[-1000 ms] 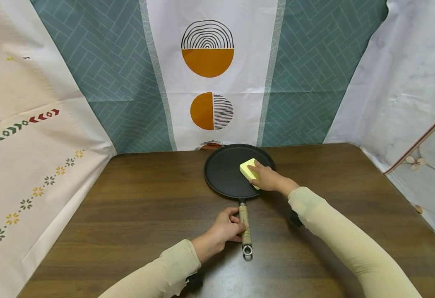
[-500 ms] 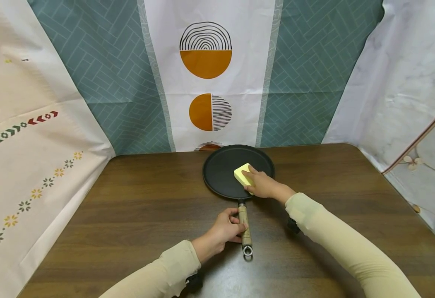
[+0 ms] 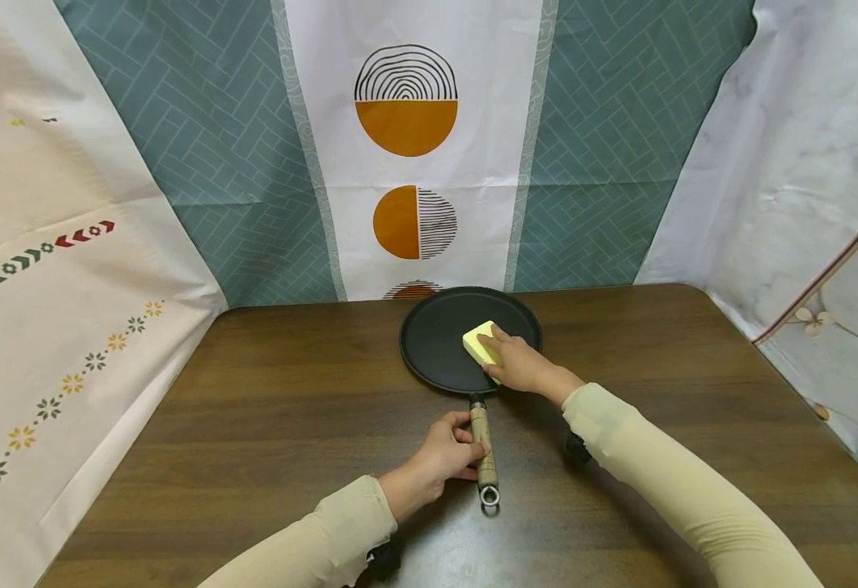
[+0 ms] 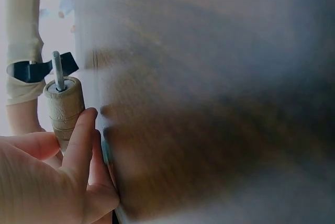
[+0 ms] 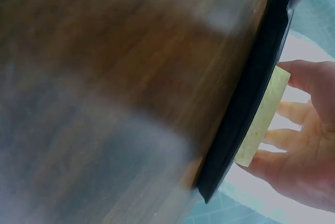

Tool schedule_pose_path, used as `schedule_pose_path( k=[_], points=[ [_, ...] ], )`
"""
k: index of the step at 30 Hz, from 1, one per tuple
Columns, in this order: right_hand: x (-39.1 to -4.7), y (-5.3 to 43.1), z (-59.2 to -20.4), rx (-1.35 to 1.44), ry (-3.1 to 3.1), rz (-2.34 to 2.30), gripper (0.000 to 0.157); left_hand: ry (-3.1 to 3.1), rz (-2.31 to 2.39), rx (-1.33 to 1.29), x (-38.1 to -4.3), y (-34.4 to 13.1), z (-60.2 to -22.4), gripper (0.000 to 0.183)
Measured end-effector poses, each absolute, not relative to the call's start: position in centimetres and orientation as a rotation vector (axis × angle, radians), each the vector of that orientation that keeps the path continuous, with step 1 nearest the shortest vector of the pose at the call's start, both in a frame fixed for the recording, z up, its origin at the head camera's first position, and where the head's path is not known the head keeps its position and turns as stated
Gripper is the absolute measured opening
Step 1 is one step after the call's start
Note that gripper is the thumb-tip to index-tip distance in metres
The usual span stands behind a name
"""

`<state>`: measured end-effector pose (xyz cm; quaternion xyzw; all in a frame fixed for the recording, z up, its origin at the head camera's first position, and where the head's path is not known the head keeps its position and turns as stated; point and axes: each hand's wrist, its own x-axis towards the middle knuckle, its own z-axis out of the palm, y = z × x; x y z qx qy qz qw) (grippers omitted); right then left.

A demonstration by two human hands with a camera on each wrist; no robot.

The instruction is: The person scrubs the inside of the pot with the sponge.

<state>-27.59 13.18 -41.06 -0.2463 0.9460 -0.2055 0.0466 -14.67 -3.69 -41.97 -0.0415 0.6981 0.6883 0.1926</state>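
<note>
A flat black griddle pan (image 3: 432,339) lies near the table's far edge, its wooden handle (image 3: 479,426) pointing toward me. My left hand (image 3: 439,453) grips that handle between thumb and fingers; the left wrist view shows the handle's end (image 4: 65,103) with its metal ring sticking up past the fingers. A pale yellow sponge (image 3: 477,346) sits on the pan's right half, and my right hand (image 3: 522,364) holds it from the right. From the right wrist view, the sponge (image 5: 264,116) lies flat against the pan's surface (image 5: 243,103), thumb and fingertips at its edges.
The dark wooden table (image 3: 289,392) spreads around the pan. Patterned cloths hang behind it (image 3: 252,163) and along the left (image 3: 91,392) and right (image 3: 789,204) sides. The pan's far rim is close to the back cloth.
Over the last second my right hand has slid the sponge a little left and toward me on the pan, then stayed nearly still. My left hand keeps its place on the handle.
</note>
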Motion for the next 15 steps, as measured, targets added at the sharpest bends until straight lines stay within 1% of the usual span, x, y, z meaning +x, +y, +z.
schedule_pose_path(
  k=[6, 15],
  points=[
    [-28.1, 14.2, -40.4, -0.689, 2.941, -0.666, 0.059, 1.979, 1.918, -0.108, -14.7, -3.6, -42.1, 0.055],
    [-29.3, 17.0, -38.9, -0.554, 3.031, -0.727, 0.059, 1.976, 1.924, -0.113, -14.7, -3.6, -42.2, 0.056]
  ],
)
